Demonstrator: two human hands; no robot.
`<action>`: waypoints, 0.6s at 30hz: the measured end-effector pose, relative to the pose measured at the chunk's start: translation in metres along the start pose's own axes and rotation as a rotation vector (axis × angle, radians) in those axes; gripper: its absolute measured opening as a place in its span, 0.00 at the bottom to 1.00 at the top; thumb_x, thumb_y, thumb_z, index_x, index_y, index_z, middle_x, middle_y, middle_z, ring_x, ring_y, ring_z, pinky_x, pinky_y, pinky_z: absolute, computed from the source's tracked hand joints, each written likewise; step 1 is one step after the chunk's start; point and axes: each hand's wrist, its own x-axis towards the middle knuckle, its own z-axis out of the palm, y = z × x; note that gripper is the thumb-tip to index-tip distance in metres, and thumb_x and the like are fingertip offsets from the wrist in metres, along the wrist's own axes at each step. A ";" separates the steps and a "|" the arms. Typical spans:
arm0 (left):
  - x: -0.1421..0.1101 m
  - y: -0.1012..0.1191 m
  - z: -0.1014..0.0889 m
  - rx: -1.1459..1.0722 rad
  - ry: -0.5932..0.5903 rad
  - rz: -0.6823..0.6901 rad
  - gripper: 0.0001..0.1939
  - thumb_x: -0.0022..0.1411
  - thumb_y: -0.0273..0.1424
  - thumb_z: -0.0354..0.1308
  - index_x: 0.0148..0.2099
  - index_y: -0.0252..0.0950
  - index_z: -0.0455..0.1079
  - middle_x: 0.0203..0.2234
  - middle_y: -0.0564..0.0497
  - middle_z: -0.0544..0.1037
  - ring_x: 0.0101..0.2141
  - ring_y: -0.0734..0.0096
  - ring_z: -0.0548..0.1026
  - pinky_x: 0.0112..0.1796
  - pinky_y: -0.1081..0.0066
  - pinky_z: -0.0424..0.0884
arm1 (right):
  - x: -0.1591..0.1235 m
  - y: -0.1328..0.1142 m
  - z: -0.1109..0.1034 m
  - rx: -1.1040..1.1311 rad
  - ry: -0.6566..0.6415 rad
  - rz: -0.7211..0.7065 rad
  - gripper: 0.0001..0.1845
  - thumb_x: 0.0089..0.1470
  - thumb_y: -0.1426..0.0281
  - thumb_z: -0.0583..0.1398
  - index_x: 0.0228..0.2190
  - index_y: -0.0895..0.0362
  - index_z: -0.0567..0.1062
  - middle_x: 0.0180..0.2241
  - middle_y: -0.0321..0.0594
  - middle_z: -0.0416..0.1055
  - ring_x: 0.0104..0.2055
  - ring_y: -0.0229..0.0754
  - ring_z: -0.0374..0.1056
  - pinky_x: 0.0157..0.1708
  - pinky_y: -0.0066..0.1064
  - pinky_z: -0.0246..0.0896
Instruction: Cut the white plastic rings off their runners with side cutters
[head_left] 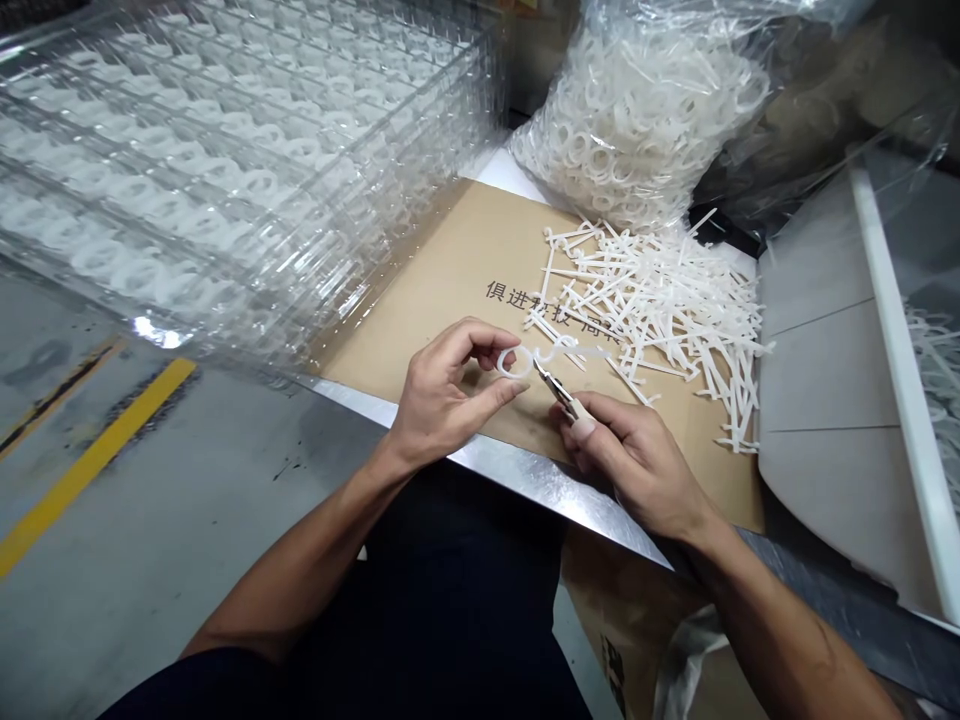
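Over the cardboard sheet (405,310), my left hand (442,395) has a white ring (515,363) pinched between thumb and fingers! My right hand (637,455) is closed round the cutters (564,398), tips right at the ring's edge, where a thin white stem (574,352) reaches off to the right. Beyond, loose white sticks (667,300) lie heaped, with a clear bag (637,120) of rings behind them and clear trays (225,150) stacked on the left!

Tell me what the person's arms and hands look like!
The left hand and right hand wear no gloves. The left forearm is bare below a dark, nearly black sleeve. The right forearm is bare too, but no sleeve shows there.
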 end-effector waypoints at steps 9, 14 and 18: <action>0.000 0.000 0.001 -0.019 0.006 0.021 0.15 0.61 0.30 0.71 0.50 0.40 0.77 0.39 0.48 0.76 0.38 0.67 0.76 0.41 0.66 0.76 | -0.001 -0.001 0.000 -0.018 0.004 -0.004 0.16 0.71 0.60 0.54 0.34 0.55 0.75 0.26 0.36 0.68 0.25 0.39 0.63 0.24 0.31 0.58; 0.000 -0.002 0.000 -0.019 0.004 0.048 0.16 0.60 0.29 0.72 0.50 0.39 0.77 0.38 0.48 0.76 0.37 0.68 0.76 0.41 0.67 0.75 | -0.001 -0.003 -0.001 -0.033 -0.010 0.005 0.16 0.71 0.61 0.54 0.36 0.56 0.75 0.27 0.35 0.68 0.26 0.39 0.63 0.26 0.31 0.58; 0.000 -0.002 0.000 -0.012 -0.002 0.055 0.16 0.60 0.28 0.71 0.50 0.39 0.76 0.39 0.48 0.76 0.38 0.68 0.76 0.41 0.67 0.74 | -0.002 -0.002 -0.001 -0.027 -0.010 0.007 0.16 0.71 0.60 0.54 0.35 0.56 0.75 0.27 0.35 0.67 0.27 0.38 0.63 0.27 0.31 0.58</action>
